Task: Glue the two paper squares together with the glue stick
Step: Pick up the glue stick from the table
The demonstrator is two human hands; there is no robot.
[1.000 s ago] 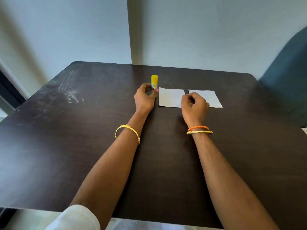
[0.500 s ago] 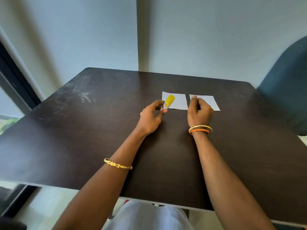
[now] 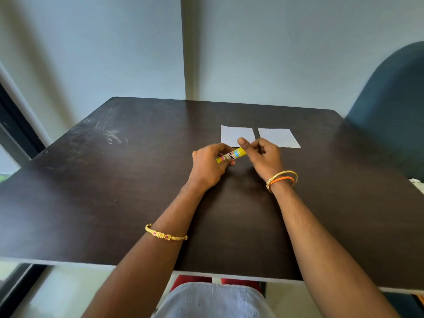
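Two white paper squares lie flat side by side on the dark table, the left square (image 3: 237,134) and the right square (image 3: 278,137), with a narrow gap between them. Just in front of them I hold a yellow glue stick (image 3: 231,155) nearly level above the table. My left hand (image 3: 210,166) grips its lower end. My right hand (image 3: 263,154) has thumb and fingers closed around its cap end, which they hide.
The dark wooden table (image 3: 114,191) has scuff marks at its back left. A teal chair back (image 3: 392,106) stands at the right. A pale wall runs right behind the table. A window frame is at the far left.
My left hand lifted the glue stick from its upright stand beside the left square and brought it nearer, tilting it level. My right hand left the papers and took hold of the cap end.
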